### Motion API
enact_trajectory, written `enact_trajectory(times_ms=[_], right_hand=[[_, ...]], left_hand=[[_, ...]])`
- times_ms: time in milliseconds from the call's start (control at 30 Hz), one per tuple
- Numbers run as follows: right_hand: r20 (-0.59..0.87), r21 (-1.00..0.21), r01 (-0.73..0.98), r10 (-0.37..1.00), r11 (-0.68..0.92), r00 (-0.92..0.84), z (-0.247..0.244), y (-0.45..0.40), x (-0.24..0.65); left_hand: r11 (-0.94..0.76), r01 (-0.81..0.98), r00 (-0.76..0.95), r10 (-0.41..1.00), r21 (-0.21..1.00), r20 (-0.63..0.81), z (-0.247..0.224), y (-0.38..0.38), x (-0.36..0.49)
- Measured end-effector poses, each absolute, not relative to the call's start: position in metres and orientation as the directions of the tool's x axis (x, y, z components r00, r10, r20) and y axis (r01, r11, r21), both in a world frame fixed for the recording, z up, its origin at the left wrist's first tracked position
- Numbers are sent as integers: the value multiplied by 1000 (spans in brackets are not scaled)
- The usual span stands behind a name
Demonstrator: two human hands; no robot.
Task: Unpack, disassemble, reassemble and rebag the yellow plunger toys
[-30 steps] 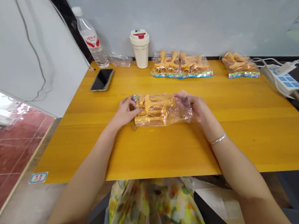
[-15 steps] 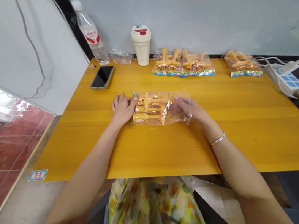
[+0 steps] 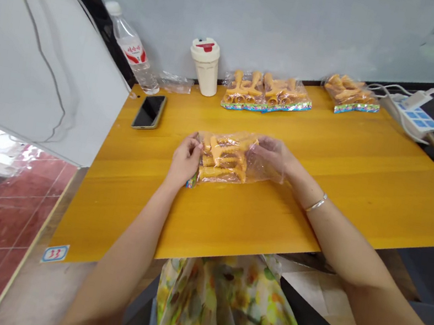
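Moved: our left hand has come onto the left end of the clear bag (image 3: 224, 158), and the bag's coloured strip (image 3: 192, 181) now shows below that hand, at the bag's near left corner, not at its far left corner.

Left hand (image 3: 185, 159): fingers pressed together, pinching the bag's left end.

Right hand (image 3: 270, 157): fingers close together and laid on the loose plastic at the bag's right end; we cannot tell whether they grip it. A bracelet (image 3: 318, 203) sits on that wrist.

Bag in hand: on the table (image 3: 129, 208), nearer us than the white cup (image 3: 203, 67) and to its right, with orange pieces inside.

Done so far: two other bags of orange pieces (image 3: 266, 95) (image 3: 350, 95) lie flat to the cup's right, strips along their near edges.

Left: our bag's right end is slack, with loose plastic.

Rest: a phone (image 3: 149, 111) lies left of the cup, a water bottle (image 3: 130, 46) stands beyond it, and a power strip (image 3: 416, 116) lies far right of the cup.
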State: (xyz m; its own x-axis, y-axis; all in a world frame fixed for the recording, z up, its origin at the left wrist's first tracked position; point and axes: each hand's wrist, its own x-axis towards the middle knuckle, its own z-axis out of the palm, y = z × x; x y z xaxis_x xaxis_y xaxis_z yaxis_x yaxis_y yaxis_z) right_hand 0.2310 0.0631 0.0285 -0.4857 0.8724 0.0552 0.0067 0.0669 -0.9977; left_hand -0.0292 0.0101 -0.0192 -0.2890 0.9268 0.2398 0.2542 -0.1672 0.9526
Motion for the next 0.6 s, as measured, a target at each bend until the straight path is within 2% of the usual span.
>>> enact_trajectory(times_ms=[67, 167, 267, 367, 467, 600], right_hand=[[6, -990, -125, 863, -66, -505, 24, 59, 226], [-87, -957, -201, 869, -208, -487, 18, 55, 220], [-125, -938, -229, 871, -259, -475, 20, 52, 218], [-93, -931, -252, 841, -263, -533, 28, 48, 217], [-80, -933, -239, 805, -267, -587, 36, 44, 215], [-113, -939, -222, 843, -264, -526, 33, 41, 214]], left_hand=[[-185, 224, -336, 907, 957, 254, -17, 8, -25], [-229, 166, -372, 886, 959, 276, -12, 5, -18], [-289, 89, -344, 889, 953, 302, -7, 2, -12], [-350, -37, -357, 879, 936, 314, -6, 1, -8], [-315, -207, -429, 880, 926, 203, -7, 3, -7], [-141, -414, -337, 941, 899, -8, -4, 4, -4]])
